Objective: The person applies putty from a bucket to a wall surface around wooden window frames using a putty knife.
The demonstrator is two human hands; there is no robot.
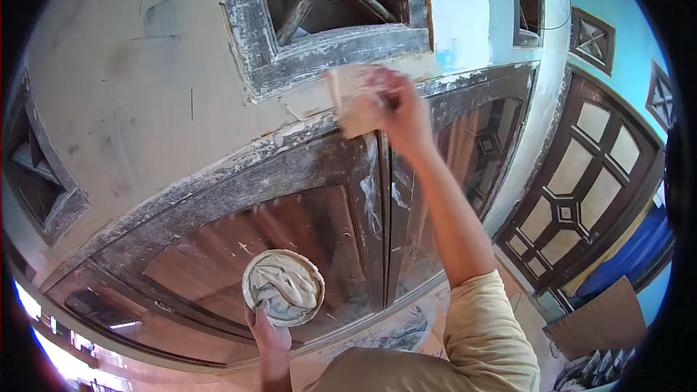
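Observation:
My left hand grips a round tub by its edge, low in front of me, with the thumb up against the rim. Thick grey-white putty lies smeared inside it. Up at the wall, my right hand is closed on a flat, pale putty spreader, blurred by motion. The spreader is at the narrow strip of wall between a crossed-bar vent frame and the top of a dark wooden window frame. Whether its edge touches the surface cannot be told.
Grey skim-coated wall spreads left, with a second vent frame. Glass panes sit below my right hand. A panelled door is at right, above a leaning brown board and a dark pile on the floor.

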